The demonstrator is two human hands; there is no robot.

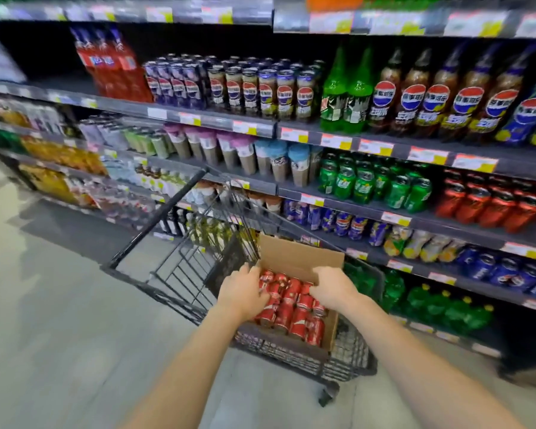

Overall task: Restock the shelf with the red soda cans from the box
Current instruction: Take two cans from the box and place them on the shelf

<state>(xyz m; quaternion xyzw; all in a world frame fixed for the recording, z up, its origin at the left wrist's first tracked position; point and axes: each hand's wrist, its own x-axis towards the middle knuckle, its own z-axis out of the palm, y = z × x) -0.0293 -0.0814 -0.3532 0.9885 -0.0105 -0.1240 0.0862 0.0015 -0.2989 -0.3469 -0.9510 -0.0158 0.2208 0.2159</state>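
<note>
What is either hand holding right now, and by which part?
Both the left hand and right hand are down on the red soda cans in the box, fingers over the can tops. No can is lifted; a closed grip cannot be told.

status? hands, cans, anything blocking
Left hand and right hand both down in the box, on the red cans; grip unclear. Box sits in the cart. No can lifted. Nothing blocking.

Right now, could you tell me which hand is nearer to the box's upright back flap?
Right. The right hand lies just below the back flap, by its right corner; the left hand rests on the red cans, further left.
</note>
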